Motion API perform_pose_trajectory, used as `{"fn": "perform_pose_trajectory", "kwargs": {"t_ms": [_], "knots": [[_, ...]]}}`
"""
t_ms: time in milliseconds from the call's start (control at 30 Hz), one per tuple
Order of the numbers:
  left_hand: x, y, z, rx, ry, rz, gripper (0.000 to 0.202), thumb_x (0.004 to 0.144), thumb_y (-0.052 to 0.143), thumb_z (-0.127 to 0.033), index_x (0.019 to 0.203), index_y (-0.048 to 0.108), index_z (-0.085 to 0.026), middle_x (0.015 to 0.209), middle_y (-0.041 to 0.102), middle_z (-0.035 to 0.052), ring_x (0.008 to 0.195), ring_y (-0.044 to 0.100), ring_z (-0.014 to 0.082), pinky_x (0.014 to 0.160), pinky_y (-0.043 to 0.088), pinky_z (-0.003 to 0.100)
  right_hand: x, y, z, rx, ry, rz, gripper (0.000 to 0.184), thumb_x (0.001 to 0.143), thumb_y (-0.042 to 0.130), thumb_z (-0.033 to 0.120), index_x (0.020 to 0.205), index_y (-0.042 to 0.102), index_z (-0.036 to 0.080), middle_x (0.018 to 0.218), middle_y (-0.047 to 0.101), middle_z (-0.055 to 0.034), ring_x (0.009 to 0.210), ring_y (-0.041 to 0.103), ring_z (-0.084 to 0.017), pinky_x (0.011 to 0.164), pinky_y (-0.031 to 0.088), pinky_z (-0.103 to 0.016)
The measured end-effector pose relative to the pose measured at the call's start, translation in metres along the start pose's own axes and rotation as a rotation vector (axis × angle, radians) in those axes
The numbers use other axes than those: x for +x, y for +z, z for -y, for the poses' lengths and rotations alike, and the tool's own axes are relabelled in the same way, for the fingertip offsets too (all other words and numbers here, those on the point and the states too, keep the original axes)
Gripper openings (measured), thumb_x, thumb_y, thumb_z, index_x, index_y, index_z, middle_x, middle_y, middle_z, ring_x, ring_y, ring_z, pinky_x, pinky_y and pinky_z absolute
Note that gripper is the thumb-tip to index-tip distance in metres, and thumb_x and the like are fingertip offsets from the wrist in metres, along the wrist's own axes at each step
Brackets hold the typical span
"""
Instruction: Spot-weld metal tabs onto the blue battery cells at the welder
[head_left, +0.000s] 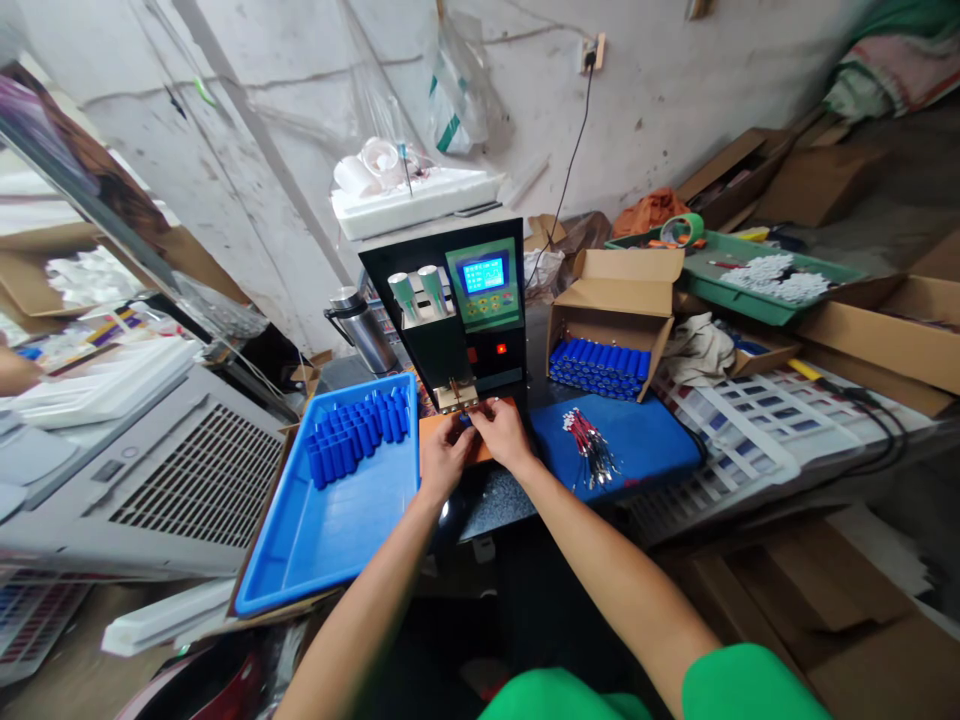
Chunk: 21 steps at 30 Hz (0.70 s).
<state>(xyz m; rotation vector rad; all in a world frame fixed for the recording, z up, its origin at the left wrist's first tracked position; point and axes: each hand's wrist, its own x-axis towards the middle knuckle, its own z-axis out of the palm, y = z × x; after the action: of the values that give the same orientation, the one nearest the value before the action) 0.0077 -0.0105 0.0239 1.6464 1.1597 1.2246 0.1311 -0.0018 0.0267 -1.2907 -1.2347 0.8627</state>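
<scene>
Both hands meet under the electrodes of a black spot welder (480, 290) with a lit blue display. My left hand (445, 452) is closed on a small blue battery cell (466, 419), mostly covered by the fingers. My right hand (501, 430) is pinched close beside it, at the welder's tips; what lies between its fingertips is too small to make out. An orange block (480, 447) sits beneath the hands. To the right, a bundle of red and black wire leads (591, 448) with white connectors lies on a blue pad (652, 450).
A blue tray (337, 540) at left holds several upright blue cells (352, 435). Behind the pad, an open cardboard box (619, 300) contains more cells. A steel thermos (365, 330) stands left of the welder. Further right is a green tray (780, 305) with white parts.
</scene>
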Motion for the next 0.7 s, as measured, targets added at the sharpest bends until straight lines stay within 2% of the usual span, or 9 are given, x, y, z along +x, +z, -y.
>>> {"fn": "perform_pose_trajectory", "kwargs": {"t_ms": [233,400,567,700], "knots": [[-0.001,0.0,-0.002,0.002,-0.004,-0.015,0.033,0.081,0.064,-0.035,0.106,0.067,-0.015,0.096,0.073,0.0069,0.086,0.067,0.0198,0.081,0.053,0.033,0.001,0.001,-0.008,0.039,-0.015,0.017,0.013,0.081,0.062,0.034,0.078,0.064,0.022,0.079,0.071,-0.0039,0.076,0.065,-0.02,0.07,0.048,-0.029],[0.0,0.0,0.0,0.029,-0.013,-0.027,0.033,0.08,0.064,-0.036,0.105,0.067,-0.015,0.091,0.073,0.0053,0.081,0.066,0.0184,0.078,0.053,0.031,-0.003,-0.005,-0.017,0.098,-0.06,0.046,0.018,0.081,0.061,0.038,0.08,0.063,0.02,0.081,0.07,-0.0032,0.075,0.064,-0.018,0.071,0.049,-0.029],[0.0,0.0,0.005,0.005,-0.003,-0.034,0.029,0.079,0.065,-0.037,0.098,0.067,-0.015,0.088,0.071,0.0044,0.08,0.065,0.0172,0.076,0.052,0.03,-0.003,-0.011,-0.02,0.094,-0.081,0.118,0.02,0.077,0.064,0.038,0.069,0.063,0.02,0.07,0.067,-0.0016,0.066,0.06,-0.016,0.062,0.046,-0.026],[0.0,0.001,0.003,0.055,-0.018,-0.035,0.025,0.079,0.064,-0.036,0.092,0.067,-0.015,0.08,0.07,0.0029,0.073,0.064,0.016,0.074,0.052,0.029,-0.002,-0.013,-0.02,0.19,-0.042,0.149,0.03,0.075,0.065,0.043,0.057,0.057,0.02,0.053,0.058,0.0017,0.052,0.052,-0.013,0.05,0.039,-0.023]]}}
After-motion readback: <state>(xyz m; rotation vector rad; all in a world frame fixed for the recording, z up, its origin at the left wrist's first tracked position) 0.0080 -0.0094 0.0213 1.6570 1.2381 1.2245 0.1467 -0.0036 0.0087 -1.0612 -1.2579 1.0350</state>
